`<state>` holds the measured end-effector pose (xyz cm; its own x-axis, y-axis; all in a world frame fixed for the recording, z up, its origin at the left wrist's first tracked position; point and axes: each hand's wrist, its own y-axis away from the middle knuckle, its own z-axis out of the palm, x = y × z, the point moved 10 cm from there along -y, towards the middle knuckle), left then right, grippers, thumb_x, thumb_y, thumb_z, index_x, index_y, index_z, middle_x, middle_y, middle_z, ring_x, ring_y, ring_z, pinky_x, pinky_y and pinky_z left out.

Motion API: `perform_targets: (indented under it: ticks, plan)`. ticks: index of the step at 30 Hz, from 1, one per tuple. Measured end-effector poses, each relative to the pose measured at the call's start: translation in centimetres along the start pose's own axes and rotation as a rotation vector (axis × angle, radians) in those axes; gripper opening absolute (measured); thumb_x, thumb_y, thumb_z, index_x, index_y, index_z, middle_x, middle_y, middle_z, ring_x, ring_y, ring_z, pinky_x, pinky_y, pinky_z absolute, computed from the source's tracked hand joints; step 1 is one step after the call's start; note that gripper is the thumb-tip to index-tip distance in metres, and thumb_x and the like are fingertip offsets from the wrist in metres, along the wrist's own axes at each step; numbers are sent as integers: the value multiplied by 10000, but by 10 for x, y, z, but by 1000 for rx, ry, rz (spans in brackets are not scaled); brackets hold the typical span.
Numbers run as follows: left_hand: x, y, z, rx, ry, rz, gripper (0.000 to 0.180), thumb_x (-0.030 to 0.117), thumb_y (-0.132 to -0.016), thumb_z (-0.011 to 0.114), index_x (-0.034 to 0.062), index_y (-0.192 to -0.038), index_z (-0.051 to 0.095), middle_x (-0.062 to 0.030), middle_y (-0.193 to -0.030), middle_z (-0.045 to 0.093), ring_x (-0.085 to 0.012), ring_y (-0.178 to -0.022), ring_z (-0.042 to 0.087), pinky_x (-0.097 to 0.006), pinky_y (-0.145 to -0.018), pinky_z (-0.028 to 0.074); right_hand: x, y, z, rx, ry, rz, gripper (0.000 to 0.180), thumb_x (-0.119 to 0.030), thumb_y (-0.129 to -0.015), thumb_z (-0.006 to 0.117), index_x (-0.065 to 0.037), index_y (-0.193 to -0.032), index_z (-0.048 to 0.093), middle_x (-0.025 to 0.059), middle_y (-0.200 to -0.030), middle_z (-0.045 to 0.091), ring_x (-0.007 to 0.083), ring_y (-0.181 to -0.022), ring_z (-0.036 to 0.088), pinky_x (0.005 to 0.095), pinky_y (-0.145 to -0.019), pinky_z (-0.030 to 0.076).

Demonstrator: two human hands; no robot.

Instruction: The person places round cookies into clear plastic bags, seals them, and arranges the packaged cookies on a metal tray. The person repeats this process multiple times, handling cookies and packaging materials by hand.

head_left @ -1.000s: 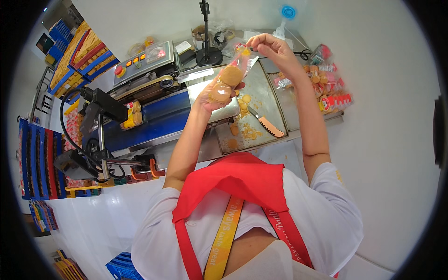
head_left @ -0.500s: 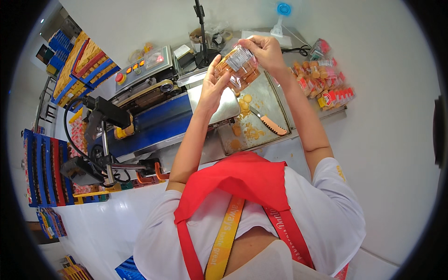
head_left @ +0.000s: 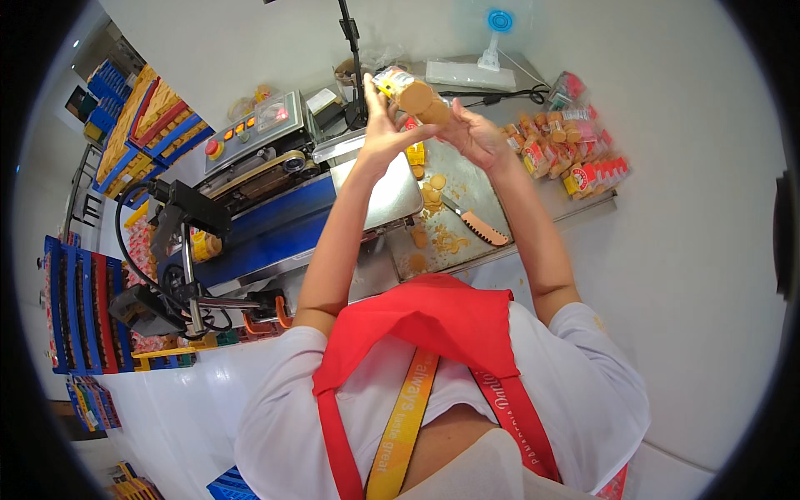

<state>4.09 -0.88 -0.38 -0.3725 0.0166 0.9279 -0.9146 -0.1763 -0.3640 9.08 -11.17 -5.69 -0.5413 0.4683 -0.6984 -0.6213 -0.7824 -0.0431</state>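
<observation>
Between my hands, above the work surface, a pack of round brown biscuits [head_left: 419,98] is tilted, with a flat biscuit face showing. My left hand [head_left: 382,133] is closed round its left side, fingers at the far edge and thumb underneath. My right hand [head_left: 477,140] is against the pack's lower right end, palm turned up and fingers partly curled. Below, a metal tray [head_left: 500,218] carries biscuit crumbs and broken pieces [head_left: 448,242]. A knife [head_left: 483,227] with a peach-coloured handle lies there. A yellow-and-red pack [head_left: 415,155] shows partly behind my left wrist.
To the right lie several red-and-yellow biscuit packs [head_left: 567,154]. A blue conveyor belt [head_left: 275,225] with a control panel [head_left: 258,121] is on the left. A camera on an arm [head_left: 196,208] overhangs the belt. A black stand [head_left: 354,58] rises behind.
The pack has been turned, so its label no longer faces me and the round biscuit face shows. My right hand has moved down from the pack's top to its lower right end.
</observation>
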Motion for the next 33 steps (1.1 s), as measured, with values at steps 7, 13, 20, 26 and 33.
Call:
perform_targets:
  ticks: [7,13,20,26,33]
  plan:
    - [-28,-28,4,199,318,-139,1075,118,-658,798,67,-1342,-31,-146,-1099,490,-227,-987,556,-333,-812,491,-13,30,-6,379,264,-380,315,-240,-931,522,20,-1105,564,71,-1049,602,131,-885,575,249,-777,461]
    - [-75,5,-13,353,312,-445,1158,334,-700,777,79,-1385,-121,-142,-1030,502,-283,-1039,510,-437,-906,416,-78,39,40,425,1004,-753,98,-72,-858,606,12,-873,653,33,-766,648,67,-690,565,223,-643,467]
    - [-11,22,3,-220,-302,7,554,347,-878,588,22,-1288,407,-100,-1103,564,-173,-1056,527,-299,-922,405,-75,18,126,160,1651,-758,193,-237,-808,638,-46,-795,661,84,-655,607,215,-614,594,310,-559,436]
    - [3,40,-49,73,116,88,565,332,-898,579,10,-1305,356,-65,-1126,532,-121,-989,540,-257,-845,453,-46,10,83,161,1205,-736,834,-283,-747,753,-27,-1268,154,174,-1042,567,227,-995,570,391,-870,446]
    - [-37,63,-111,192,-698,87,545,205,-849,649,26,-1304,409,-103,-1066,619,-92,-772,582,-256,-699,508,65,-19,9,202,1019,-545,472,3,-755,687,-23,-1046,317,173,-1014,578,271,-997,602,328,-762,533]
